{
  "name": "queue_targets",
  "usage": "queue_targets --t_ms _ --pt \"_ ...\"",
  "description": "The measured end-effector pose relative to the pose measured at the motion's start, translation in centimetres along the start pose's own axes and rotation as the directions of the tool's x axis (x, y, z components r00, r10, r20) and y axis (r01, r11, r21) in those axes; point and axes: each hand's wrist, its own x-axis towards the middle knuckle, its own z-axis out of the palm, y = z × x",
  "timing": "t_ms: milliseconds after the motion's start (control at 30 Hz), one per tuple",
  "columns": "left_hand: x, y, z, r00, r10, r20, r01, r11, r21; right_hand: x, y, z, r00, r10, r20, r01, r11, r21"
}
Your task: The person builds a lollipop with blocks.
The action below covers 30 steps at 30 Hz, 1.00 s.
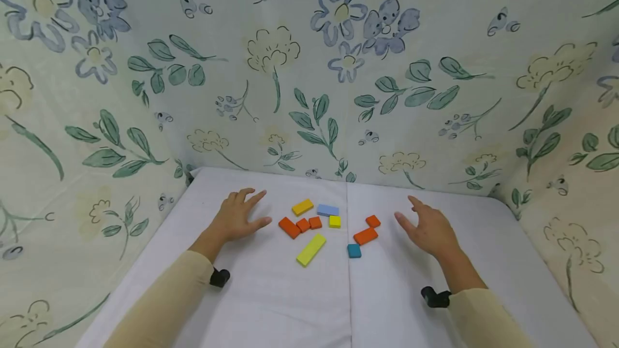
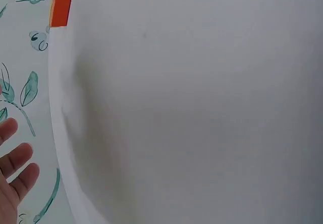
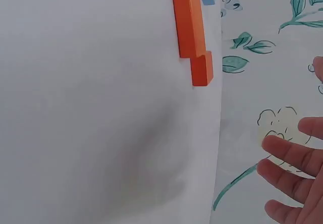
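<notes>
- Red-orange oblong (image 1: 289,227), two orange squares (image 1: 303,225) beside it: flat, 9 o'clock of the group
- Yellow oblong (image 1: 302,207): 10 o'clock
- Light-blue oblong (image 1: 326,210): 12; yellow square (image 1: 335,222) at its 5
- Third orange square (image 1: 373,221), orange oblong (image 1: 365,236): 3
- Teal square (image 1: 354,251): 4
- Lime bar (image 1: 311,250): 8
</notes>
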Motion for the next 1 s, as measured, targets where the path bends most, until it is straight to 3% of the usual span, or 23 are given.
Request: queue_targets --t_ms 200,433,700,833,1000 --pt "-0.5 1.7 0.3 0.998 -0.014 0.062 0.018 0.999 -0.051 -0.9 -2.3 0.3 0.997 -0.013 0.074 0.006 0.996 0.089" --pt "-0.8 3.6 0.9 0.982 -0.012 0.191 0.053 0.976 -0.212 -2.0 -4.4 2.1 0.980 -0.068 0.185 0.027 0.976 0.218" --pt "-1.2 5.1 3.0 0.956 0.121 0.267 -0.005 0.917 -0.398 -3.0 -6.4 4.6 0.941 -0.122 0.315 0.023 0.953 0.301" --pt "-1.4 6.1 3.5 0.935 0.201 0.293 -0.067 0.909 -0.412 -3.2 -6.9 5.4 0.935 -0.134 0.330 0.028 0.951 0.308" --pt "-1.5 7.3 3.9 0.908 0.246 0.340 -0.123 0.931 -0.343 -3.2 -7.1 6.0 0.930 -0.127 0.346 0.018 0.953 0.301"
